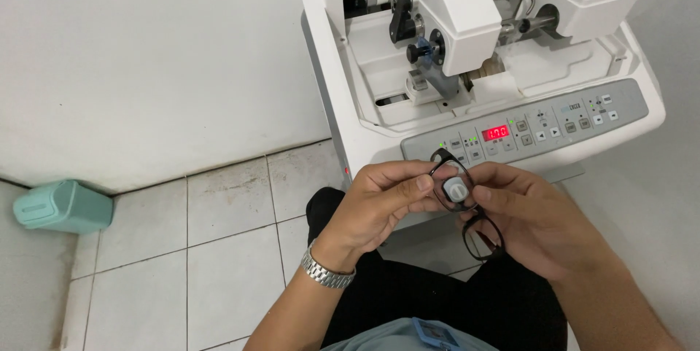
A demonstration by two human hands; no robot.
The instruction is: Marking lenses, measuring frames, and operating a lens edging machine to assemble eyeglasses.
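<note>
A black eyeglass frame (477, 231) is held upright between both hands in front of my lap. My left hand (379, 201), with a metal watch on its wrist, pinches the upper rim. My right hand (532, 220) grips the frame from the right side. A small round grey-white block (455, 190) sits on the lens in the upper rim, between my thumbs. The lower rim hangs below my fingers, and its lens area looks see-through.
A white lens-edging machine (350, 125) stands directly ahead, with a grey button panel (583, 114), a red digit display (496, 132) and clamp shafts up top. A teal bin (62, 207) sits at the left wall. White floor tiles (211, 249) lie below.
</note>
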